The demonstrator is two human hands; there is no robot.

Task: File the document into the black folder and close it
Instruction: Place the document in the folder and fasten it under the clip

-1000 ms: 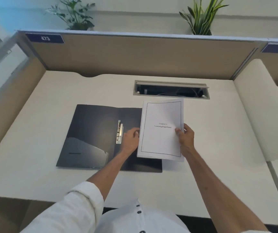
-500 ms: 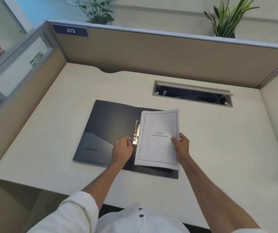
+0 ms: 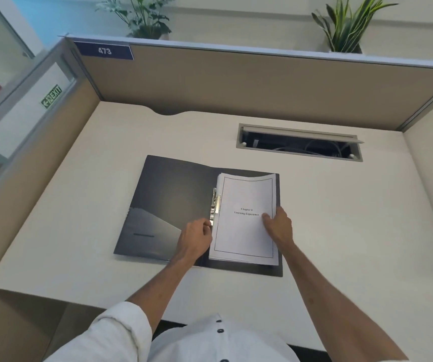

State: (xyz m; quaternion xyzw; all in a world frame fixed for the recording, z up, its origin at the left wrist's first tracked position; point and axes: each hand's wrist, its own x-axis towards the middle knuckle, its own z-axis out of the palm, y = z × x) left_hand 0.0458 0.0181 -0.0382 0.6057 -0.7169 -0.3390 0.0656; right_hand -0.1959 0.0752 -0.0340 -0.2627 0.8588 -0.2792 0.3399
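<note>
The black folder (image 3: pixel 173 202) lies open flat on the desk, its left inside cover showing a pocket. A metal clip (image 3: pixel 214 205) runs along its spine. The white document (image 3: pixel 245 231), a stack of sheets with a framed title page, lies on the right half of the folder, its left edge against the clip. My right hand (image 3: pixel 278 226) grips the document's right edge, thumb on top of the page. My left hand (image 3: pixel 195 241) rests on the folder with its fingertips curled at the lower end of the clip.
An open cable tray (image 3: pixel 299 143) is sunk into the desk (image 3: pixel 340 218) behind the folder. Beige partition panels (image 3: pixel 236 87) wall the desk at the back and left. Two potted plants stand behind the partition. The desk's front edge runs just below my forearms.
The document has slid left and down onto the folder's right half, its edge now at the clip. My left hand has shifted to the clip's lower end. The camera view has turned rightward.
</note>
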